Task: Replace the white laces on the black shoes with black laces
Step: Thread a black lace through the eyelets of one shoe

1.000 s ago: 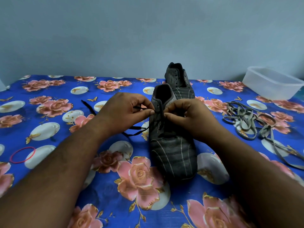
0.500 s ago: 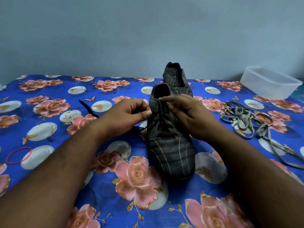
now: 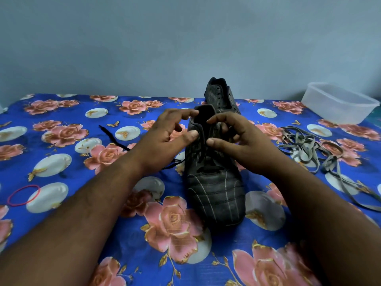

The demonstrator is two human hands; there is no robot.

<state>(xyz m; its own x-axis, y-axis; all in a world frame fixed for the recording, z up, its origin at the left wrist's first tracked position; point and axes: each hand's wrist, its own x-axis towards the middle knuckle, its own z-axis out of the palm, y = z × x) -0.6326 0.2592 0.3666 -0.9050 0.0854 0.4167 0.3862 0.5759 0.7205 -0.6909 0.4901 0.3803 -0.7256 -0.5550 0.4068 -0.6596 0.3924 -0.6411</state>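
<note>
**Both hands at the collar of the near shoe, black lace half loose**

The left hand (image 3: 169,139) has its thumb pressed on the left side of the collar of the near shoe (image 3: 214,182) and its forefinger on the top rim; the other fingers are spread and relaxed, and I cannot tell if they hold any lace; the right hand (image 3: 237,141) mirrors it on the right side, thumb and forefinger reaching to the opening, the other fingers bent behind; it seems to hold nothing firmly. The black lace (image 3: 115,139) is threaded through the lower holes, and one free end trails to the left over the cloth (image 3: 144,254), partly hidden under the left wrist.

What could go wrong, in my judgement: the free end lies under the forearm, so a move of the arm can drag it and pull the lace out of the holes or make the two ends unequal; the shoe stands only on its sole, so a strong pull at the collar can tip it sideways; black lace on black shoe is hard to see, so a hole can be missed.

The second shoe (image 3: 221,96) stands just behind, touching or nearly so; little room there. The old pale laces (image 3: 305,147) lie in a heap to the right, near the right forearm, and could tangle; the plastic box (image 3: 340,106) is well apart at the far right corner; a red rubber band (image 3: 23,196) lies far left. The front and the left offer the most open room.
</note>
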